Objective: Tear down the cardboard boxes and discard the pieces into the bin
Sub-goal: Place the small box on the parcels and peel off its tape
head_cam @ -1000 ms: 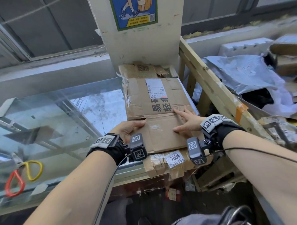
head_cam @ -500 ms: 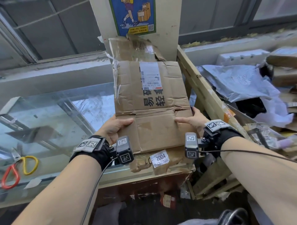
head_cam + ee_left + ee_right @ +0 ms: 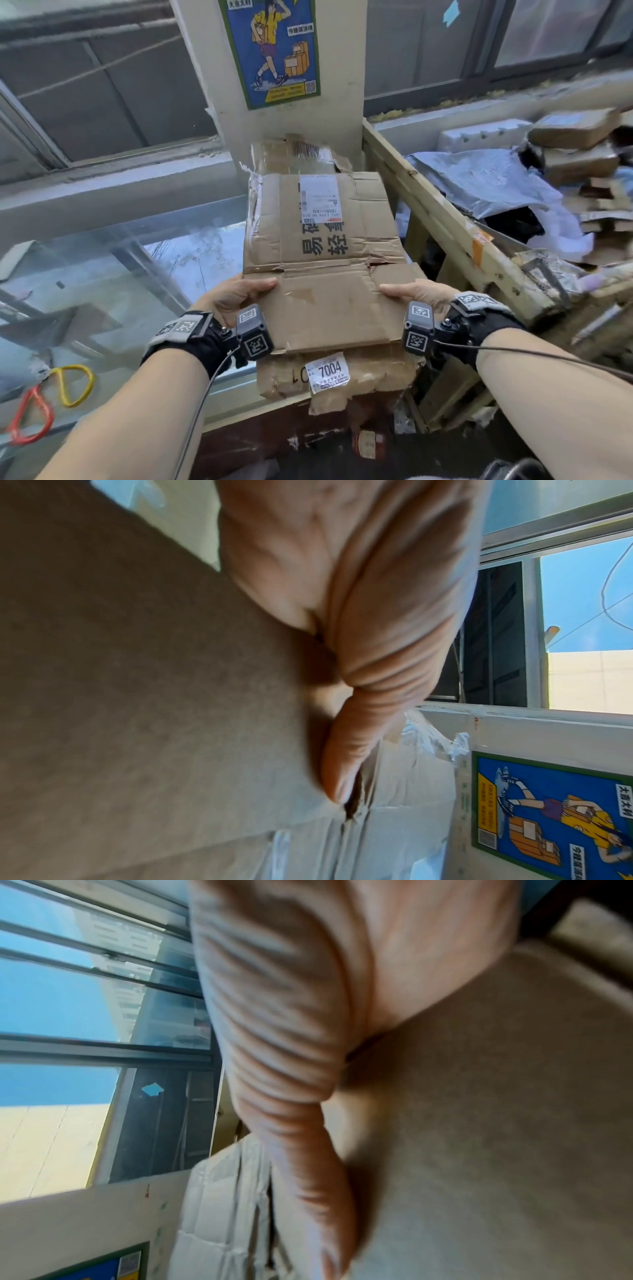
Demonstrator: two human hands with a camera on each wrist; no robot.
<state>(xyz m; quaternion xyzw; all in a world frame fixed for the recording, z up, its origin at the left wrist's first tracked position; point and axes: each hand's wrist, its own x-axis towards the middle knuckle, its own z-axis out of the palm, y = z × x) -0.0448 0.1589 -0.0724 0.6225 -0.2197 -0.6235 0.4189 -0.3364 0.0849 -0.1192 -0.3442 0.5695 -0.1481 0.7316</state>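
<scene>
A person's left hand (image 3: pixel 236 294) and right hand (image 3: pixel 416 293) grip opposite edges of a flattened cardboard box (image 3: pixel 325 246), thumbs on top, held above a glass-topped counter (image 3: pixel 113 274). Beside it at right, a wooden-framed bin (image 3: pixel 442 219) holds plastic mailers (image 3: pixel 486 181) and cardboard scraps (image 3: pixel 579 144); a poster (image 3: pixel 274 51) hangs beyond.

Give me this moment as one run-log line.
step: carry to bin | left hand: holds box left edge | right hand: holds right edge | box: flattened, lifted | bin: right, not reached
</scene>
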